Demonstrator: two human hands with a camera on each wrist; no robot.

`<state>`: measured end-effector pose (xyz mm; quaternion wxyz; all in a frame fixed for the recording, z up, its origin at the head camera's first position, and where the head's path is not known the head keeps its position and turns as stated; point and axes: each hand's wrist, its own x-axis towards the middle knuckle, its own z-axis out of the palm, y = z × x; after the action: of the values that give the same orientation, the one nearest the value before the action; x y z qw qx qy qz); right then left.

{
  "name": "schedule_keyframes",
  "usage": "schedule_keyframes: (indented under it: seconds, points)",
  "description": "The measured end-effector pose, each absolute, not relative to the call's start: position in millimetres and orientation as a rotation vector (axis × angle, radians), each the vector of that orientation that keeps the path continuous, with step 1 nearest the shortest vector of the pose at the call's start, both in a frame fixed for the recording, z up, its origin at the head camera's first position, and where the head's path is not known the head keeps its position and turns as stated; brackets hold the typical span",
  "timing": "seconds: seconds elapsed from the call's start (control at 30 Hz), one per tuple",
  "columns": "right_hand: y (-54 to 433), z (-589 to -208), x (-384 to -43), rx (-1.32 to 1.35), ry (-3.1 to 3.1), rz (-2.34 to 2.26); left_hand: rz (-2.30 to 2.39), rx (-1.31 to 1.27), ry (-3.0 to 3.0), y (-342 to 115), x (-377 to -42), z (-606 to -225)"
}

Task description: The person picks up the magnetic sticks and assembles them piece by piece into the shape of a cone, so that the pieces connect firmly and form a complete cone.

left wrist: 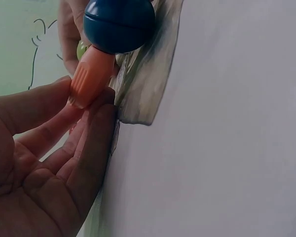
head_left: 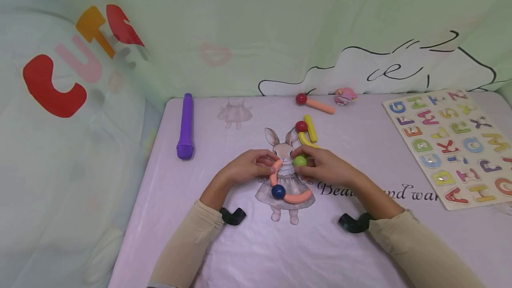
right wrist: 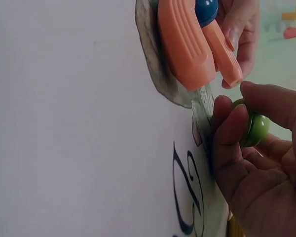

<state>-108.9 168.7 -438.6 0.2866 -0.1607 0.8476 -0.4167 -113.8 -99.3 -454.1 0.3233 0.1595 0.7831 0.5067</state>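
Observation:
Near the middle of the table, my left hand pinches a curved orange stick between thumb and fingers. That stick meets a dark blue ball, from which a second curved orange stick runs to the right. A green ball is held between the thumb and fingertips of my right hand. Just beyond the right fingers lies a curved yellow stick, its far end at a red ball; its near end is hidden by the hand. A straight yellow stick lies alongside.
Farther back are another red ball with a straight orange stick and a small pink toy. A purple toy microphone lies on the left. On the right sits a wooden alphabet board. The tablecloth carries a printed rabbit.

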Motion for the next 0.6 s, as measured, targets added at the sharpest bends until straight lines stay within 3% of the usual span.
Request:
schedule_keyframes:
  seconds: [0.6]
  points:
    - [154, -444, -112, -0.351, 2.252, -1.213, 1.322, 0.442, 2.040, -100, -115, -455]
